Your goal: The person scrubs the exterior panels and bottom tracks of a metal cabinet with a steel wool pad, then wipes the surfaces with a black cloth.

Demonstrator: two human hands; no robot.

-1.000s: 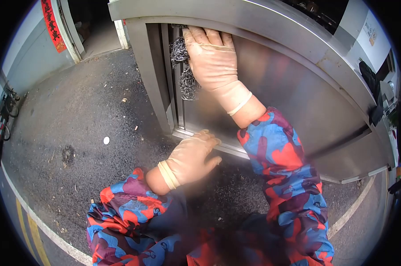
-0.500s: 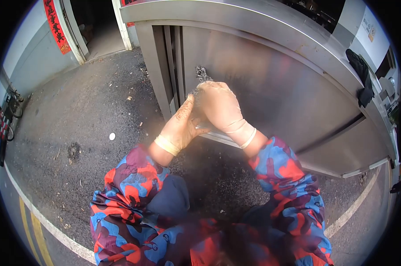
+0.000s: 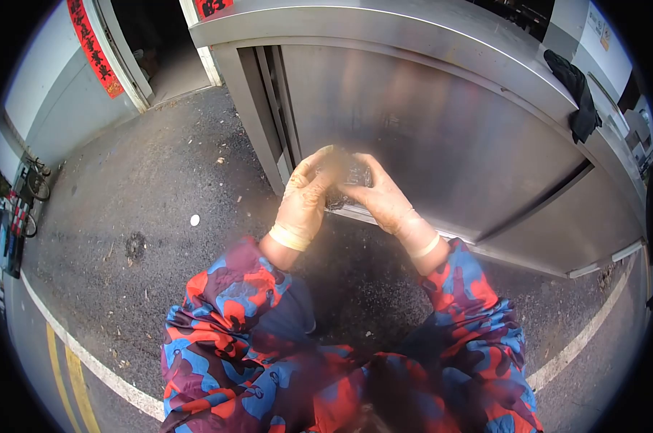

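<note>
Between my two hands, in front of the steel cabinet's sliding door (image 3: 427,137), is a shiny tangled steel wool scourer (image 3: 357,175). My left hand (image 3: 305,196), in a thin pale glove, closes on its left side. My right hand (image 3: 386,198), gloved the same way, grips its right side with the thumb below and the fingers above. A blurry smudge in the view hides part of the scourer and my left fingertips. Both hands are held apart from the door panel as far as I can see.
The cabinet has a steel top edge (image 3: 384,22), with a black cloth (image 3: 575,94) draped over its right end. Dark asphalt (image 3: 175,173) with a white disc (image 3: 194,220) lies to the left. An open doorway (image 3: 164,50) stands at the back left, and bicycles (image 3: 32,191) are at the far left.
The scourer was stretched upward beyond my right fist; now it is bunched between both hands. My right hand has moved lower and to the right, and its grip has changed.
</note>
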